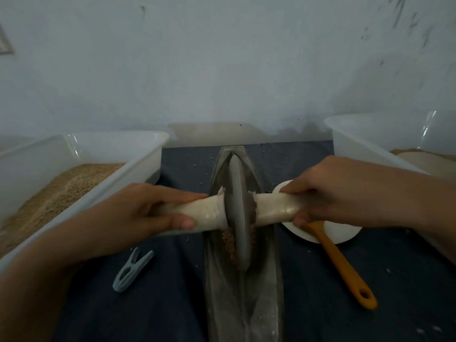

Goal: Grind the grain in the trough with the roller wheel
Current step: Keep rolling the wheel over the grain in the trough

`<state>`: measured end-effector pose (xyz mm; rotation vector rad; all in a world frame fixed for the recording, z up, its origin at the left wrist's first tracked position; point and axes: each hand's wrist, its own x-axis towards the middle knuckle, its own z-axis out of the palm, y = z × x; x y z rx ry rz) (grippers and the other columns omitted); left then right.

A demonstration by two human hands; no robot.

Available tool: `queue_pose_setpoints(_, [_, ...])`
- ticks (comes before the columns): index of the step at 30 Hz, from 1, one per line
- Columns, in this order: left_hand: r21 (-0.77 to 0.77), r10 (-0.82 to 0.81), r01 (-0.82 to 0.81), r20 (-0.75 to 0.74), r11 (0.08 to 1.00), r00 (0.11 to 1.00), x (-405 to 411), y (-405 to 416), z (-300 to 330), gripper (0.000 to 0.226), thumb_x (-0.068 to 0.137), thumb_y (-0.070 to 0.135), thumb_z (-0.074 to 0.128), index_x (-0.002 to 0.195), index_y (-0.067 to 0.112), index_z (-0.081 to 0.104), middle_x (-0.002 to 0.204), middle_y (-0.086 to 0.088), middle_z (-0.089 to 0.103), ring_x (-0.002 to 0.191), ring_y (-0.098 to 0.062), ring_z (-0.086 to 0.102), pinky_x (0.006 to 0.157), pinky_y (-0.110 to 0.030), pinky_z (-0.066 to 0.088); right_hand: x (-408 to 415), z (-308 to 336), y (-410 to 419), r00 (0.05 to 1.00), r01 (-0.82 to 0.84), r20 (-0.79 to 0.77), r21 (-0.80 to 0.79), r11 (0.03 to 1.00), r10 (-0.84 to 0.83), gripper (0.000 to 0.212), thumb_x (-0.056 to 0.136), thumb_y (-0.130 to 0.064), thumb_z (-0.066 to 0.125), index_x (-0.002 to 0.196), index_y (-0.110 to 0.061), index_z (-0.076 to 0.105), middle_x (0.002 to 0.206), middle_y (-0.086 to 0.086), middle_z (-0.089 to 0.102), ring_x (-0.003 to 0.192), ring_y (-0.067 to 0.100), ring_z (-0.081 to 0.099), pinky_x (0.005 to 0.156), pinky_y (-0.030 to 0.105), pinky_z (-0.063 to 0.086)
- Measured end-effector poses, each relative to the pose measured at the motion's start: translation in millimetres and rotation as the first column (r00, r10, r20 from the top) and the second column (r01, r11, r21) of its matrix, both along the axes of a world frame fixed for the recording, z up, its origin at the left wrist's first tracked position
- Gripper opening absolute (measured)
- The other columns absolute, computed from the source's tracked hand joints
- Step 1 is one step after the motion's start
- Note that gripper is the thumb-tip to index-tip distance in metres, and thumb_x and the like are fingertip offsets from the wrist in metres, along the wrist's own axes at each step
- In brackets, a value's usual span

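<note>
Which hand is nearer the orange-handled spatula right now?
Right. The right hand grips the roller's handle directly above the orange-handled spatula on the round white plate; the left hand grips the opposite handle, across the trough.

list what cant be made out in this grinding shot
Head view only:
- Orange tool: its head is hidden behind the right hand.
- Right tub: cut off by the frame edge.
- Grain in the trough: mostly hidden by the roller wheel.

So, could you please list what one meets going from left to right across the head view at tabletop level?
Left white tub of grain → grey clothes peg → left hand → roller wheel in the trough → right hand → right white tub.
</note>
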<state>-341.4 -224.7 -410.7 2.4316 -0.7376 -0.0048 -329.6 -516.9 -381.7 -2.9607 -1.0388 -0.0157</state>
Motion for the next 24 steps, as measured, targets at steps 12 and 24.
queue_pose_setpoints(12, [0.046, 0.235, -0.277, 0.41, 0.96, 0.881, 26.6, -18.2, -20.3, 0.04, 0.086, 0.029, 0.06, 0.125, 0.036, 0.054, 0.106, 0.005, 0.067, 0.09, -0.01, 0.062, 0.08, -0.026, 0.045, 40.6, -32.8, 18.9, 0.954, 0.153, 0.245, 0.09, 0.984, -0.171, 0.038, 0.093, -0.025, 0.052, 0.13, -0.021, 0.047, 0.125, 0.002, 0.053, 0.114, 0.018, 0.047, 0.089, 0.029, 0.036])
queue_pose_setpoints(24, [0.015, 0.002, -0.002, -0.017, 1.0, 1.0, -1.3, 0.2, 3.8, 0.042, 0.07, 0.061, 0.065, 0.11, 0.067, 0.051, 0.098, 0.028, 0.068, 0.092, 0.01, 0.062, 0.083, -0.008, 0.044, -3.4, 1.9, 15.8, 0.996, 0.055, 0.08, -0.054, 0.997, -0.05, 0.032, 0.08, -0.059, 0.054, 0.083, -0.027, 0.059, 0.076, -0.007, 0.059, 0.068, 0.006, 0.052, 0.057, 0.024, 0.034])
